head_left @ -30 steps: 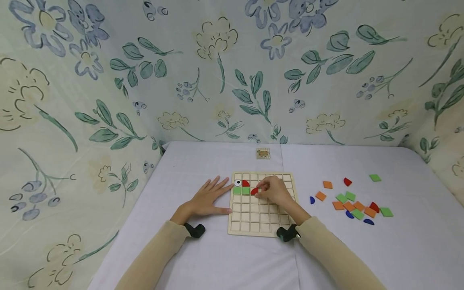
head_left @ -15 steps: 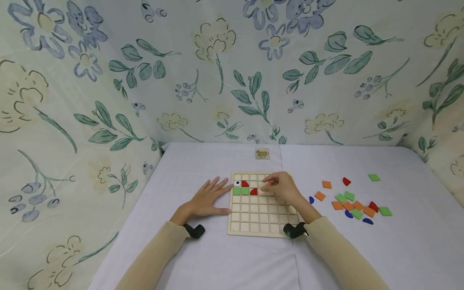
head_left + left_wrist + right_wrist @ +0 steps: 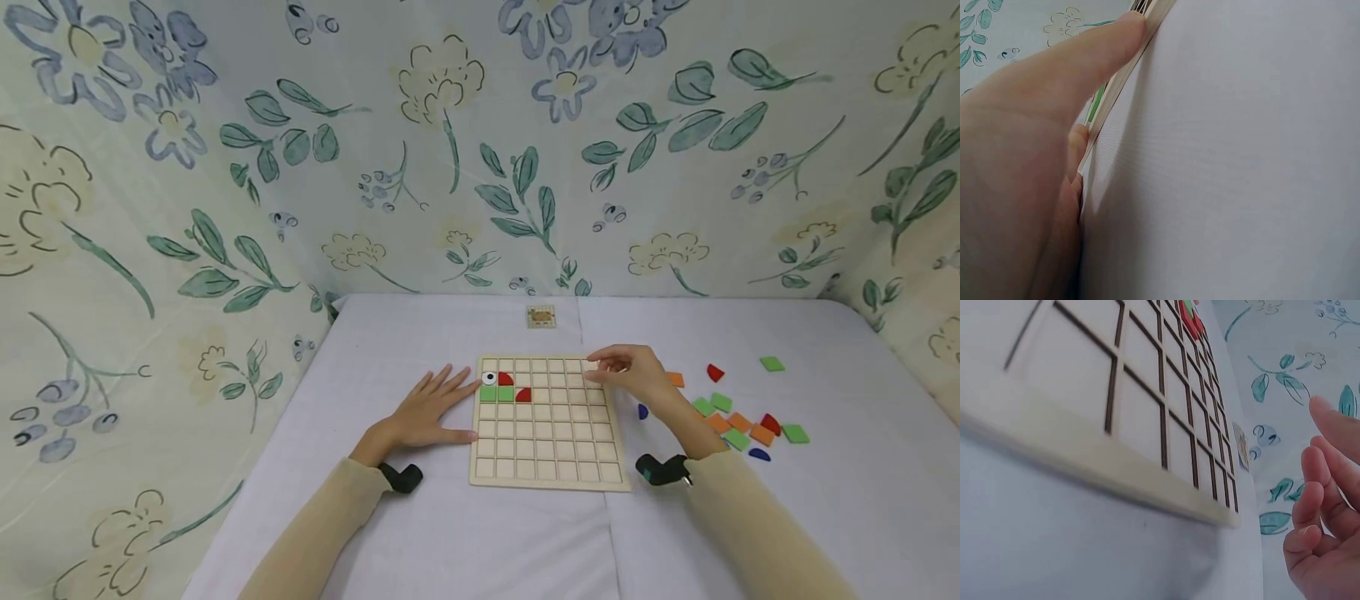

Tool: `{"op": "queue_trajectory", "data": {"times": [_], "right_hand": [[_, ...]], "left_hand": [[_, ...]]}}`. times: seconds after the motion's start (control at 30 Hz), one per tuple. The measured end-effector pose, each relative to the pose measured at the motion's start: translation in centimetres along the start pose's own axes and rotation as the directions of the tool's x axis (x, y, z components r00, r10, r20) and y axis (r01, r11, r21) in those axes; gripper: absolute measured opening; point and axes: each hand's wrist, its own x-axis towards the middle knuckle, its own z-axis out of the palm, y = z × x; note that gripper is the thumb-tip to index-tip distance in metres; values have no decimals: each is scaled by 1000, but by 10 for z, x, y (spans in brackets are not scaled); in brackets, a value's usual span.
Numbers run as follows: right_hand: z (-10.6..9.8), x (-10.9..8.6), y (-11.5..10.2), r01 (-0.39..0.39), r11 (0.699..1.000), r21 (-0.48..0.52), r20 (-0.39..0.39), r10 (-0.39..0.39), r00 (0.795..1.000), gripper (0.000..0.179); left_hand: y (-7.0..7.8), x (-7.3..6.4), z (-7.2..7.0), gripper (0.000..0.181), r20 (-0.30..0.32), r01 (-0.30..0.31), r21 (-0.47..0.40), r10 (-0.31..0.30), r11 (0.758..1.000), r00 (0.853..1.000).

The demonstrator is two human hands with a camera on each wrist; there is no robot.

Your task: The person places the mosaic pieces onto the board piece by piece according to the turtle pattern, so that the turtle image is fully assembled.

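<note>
A wooden grid board (image 3: 551,454) lies on the white-covered table. Near its upper left corner sit a white tile with a black eye dot (image 3: 489,378), a red quarter-round tile (image 3: 506,379), two green square tiles (image 3: 497,394) and another red quarter-round tile (image 3: 523,395). My left hand (image 3: 423,417) rests flat with spread fingers, its thumb and index fingertips at the board's left edge. Above the board's upper right corner is my right hand (image 3: 633,371), fingers loosely bent and nothing held. In the right wrist view, that hand's fingers (image 3: 1313,509) appear apart from the board.
Loose orange, green, red and blue tiles (image 3: 738,422) are scattered on the table right of the board, some behind my right forearm. A small picture card (image 3: 541,317) lies beyond the board. Floral fabric (image 3: 450,167) hangs behind and along the left side.
My right hand has let go of the red quarter-round tile, which stays in its cell, and has moved right to the board's edge. My left hand has stayed in place.
</note>
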Motion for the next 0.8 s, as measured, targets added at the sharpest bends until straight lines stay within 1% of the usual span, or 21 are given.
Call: {"op": "queue_trajectory", "data": {"times": [0.07,0.17,0.27,0.4,0.57,0.7,0.8], "right_hand": [[-10,-4,5,9,1000,-16,-2,-9,1000,37],[-25,-9,13,4,999,-46,-4,-4,1000,39],[-38,-16,19,-27,997,-68,-13,26,1000,43],[-56,-27,28,-68,996,-66,-16,67,998,48],[-74,-39,44,-102,991,-88,-39,99,994,52],[-86,-47,60,-154,982,-113,-63,147,987,53],[-94,-54,70,-154,978,-143,-73,145,987,55]], "left_hand": [[0,0,0,96,1,-1,1,1,1000,1000],[-1,0,0,96,4,-2,-1,2,1000,1000],[-1,-1,0,96,11,-2,-3,2,1000,1000],[-2,-2,0,97,13,-7,-4,7,1000,1000],[-2,-2,0,96,8,-13,-4,13,1000,1000],[-2,-1,1,96,8,-15,2,15,1000,1000],[-3,0,2,96,7,-16,4,16,1000,1000]]}}
